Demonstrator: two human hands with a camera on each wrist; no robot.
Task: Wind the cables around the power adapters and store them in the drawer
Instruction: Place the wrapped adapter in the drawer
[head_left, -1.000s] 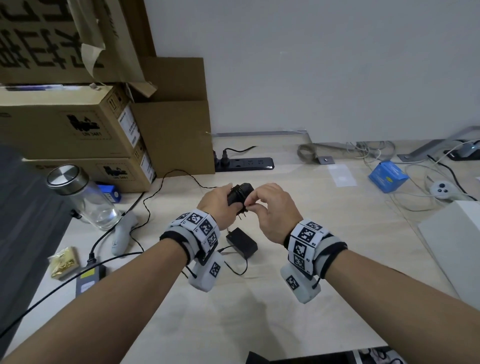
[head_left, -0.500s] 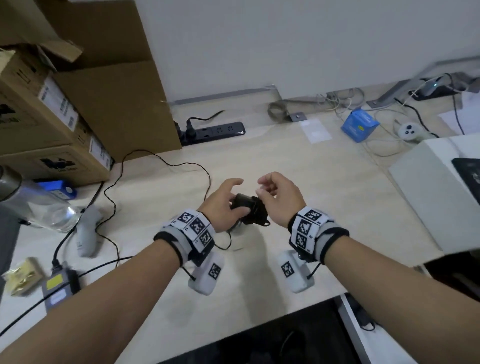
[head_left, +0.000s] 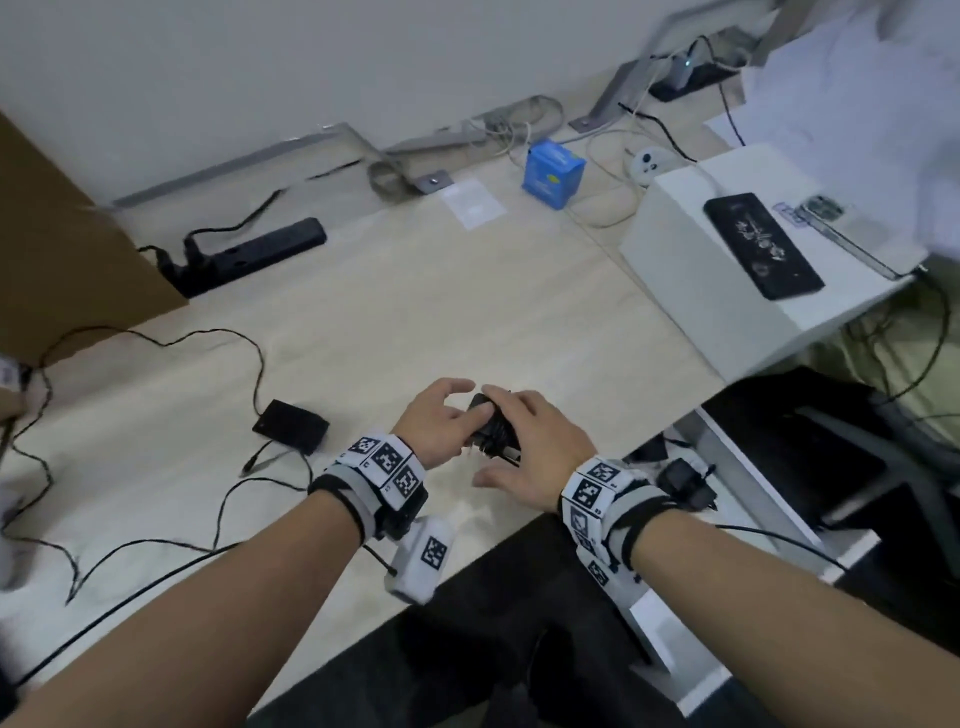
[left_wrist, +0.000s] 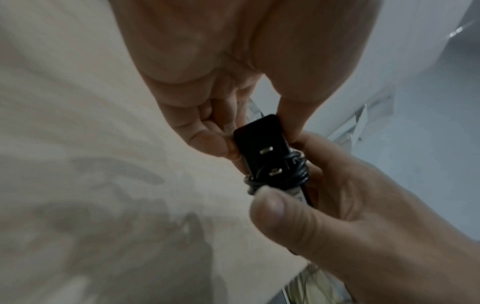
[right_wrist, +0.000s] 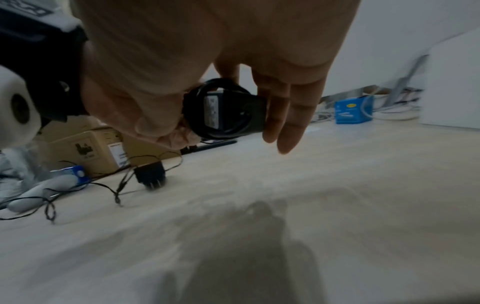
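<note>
A black power adapter (head_left: 491, 427) with its cable wound round it is held between both hands just above the desk's front right edge. My left hand (head_left: 441, 415) pinches it (left_wrist: 259, 148) with thumb and fingers, prongs facing the wrist. My right hand (head_left: 530, 447) lies over its other side, fingers behind it and thumb (left_wrist: 275, 209) at the coil's lower end. A second adapter (head_left: 291, 427) lies to the left with its thin cable (head_left: 249, 358) loose across the desk. The white drawer (head_left: 753, 467) stands open below the right edge, with another wound adapter (head_left: 685, 480) in it.
On the light wood desk (head_left: 467, 312) a white box (head_left: 691, 270) carries a black phone (head_left: 763, 244) at the right. A black power strip (head_left: 249, 254), a blue carton (head_left: 553, 171) and tangled white cables sit along the wall. Cardboard boxes (head_left: 62, 249) stand at the left.
The view has swung right and the hands have carried the wound adapter toward the desk's front right edge. My right hand went from pinching the cable end to lying over the adapter.
</note>
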